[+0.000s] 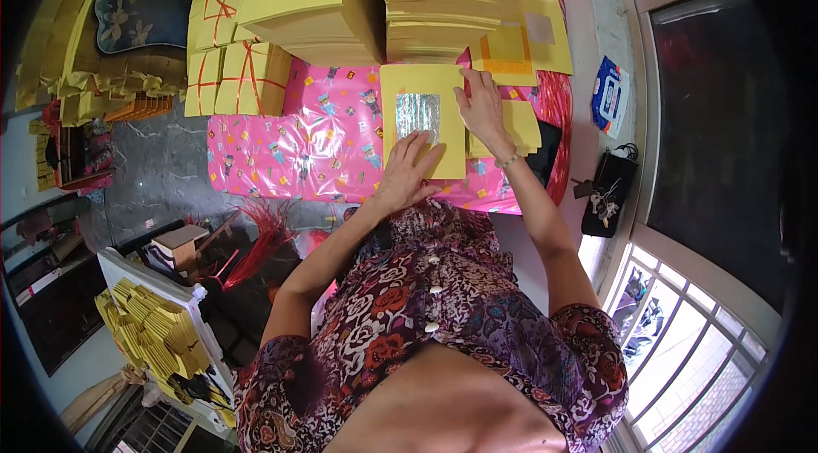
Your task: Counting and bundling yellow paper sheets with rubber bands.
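In front of me on the pink table cover lies a sheet of yellow paper [453, 146] with a shiny silver foil square [417, 115] on it. My left hand [407, 176] rests on its lower part, fingers spread over the foil's lower edge. At the sheet's upper right edge is my right hand [484, 108], its thumb and forefinger apart and their tips touching the paper's side. Whether there are more sheets beneath this one I cannot tell. Partly under my right wrist, a low pile of yellow paper [518, 125] sits just to the right.
Tall stacks of yellow paper [443, 5] stand behind the sheet. Bundles tied with red string [247, 82] are at the left. A blue and white packet [609, 99] and a black pouch with keys [607, 189] lie by the window on the right. Red strands [264, 236] hang left of me.
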Motion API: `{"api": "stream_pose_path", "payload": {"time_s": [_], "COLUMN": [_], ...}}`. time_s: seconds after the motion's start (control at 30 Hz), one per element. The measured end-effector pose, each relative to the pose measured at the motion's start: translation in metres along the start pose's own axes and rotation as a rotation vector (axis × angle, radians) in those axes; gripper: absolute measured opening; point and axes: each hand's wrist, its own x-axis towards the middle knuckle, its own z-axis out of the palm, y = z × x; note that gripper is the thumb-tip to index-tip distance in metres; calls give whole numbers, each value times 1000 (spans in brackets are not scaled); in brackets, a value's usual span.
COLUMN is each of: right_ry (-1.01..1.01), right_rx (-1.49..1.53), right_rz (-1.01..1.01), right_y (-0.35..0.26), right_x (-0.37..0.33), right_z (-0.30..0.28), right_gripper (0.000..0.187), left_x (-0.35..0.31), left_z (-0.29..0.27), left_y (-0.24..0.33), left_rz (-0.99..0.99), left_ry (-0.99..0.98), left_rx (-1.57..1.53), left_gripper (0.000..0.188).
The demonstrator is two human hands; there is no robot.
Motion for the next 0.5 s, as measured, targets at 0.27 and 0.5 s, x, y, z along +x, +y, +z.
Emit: {"api": "stream_pose_path", "payload": {"time_s": [0.27, 0.5], "right_ry": [-732, -602], "right_rx": [78, -3], "right_rz": [-224, -454], "right_y": [-22, -13], "right_x": [-60, -83], "right_z": [-36, -21], "right_gripper": [31, 27], "left_x": [-12, -10], "left_z": [-20, -24], "left_y": [-16, -34], "left_rz": [-57, -26], "left_ry": [-34, -97], "left_rx": [24, -23], "left_gripper": [69, 55]}}
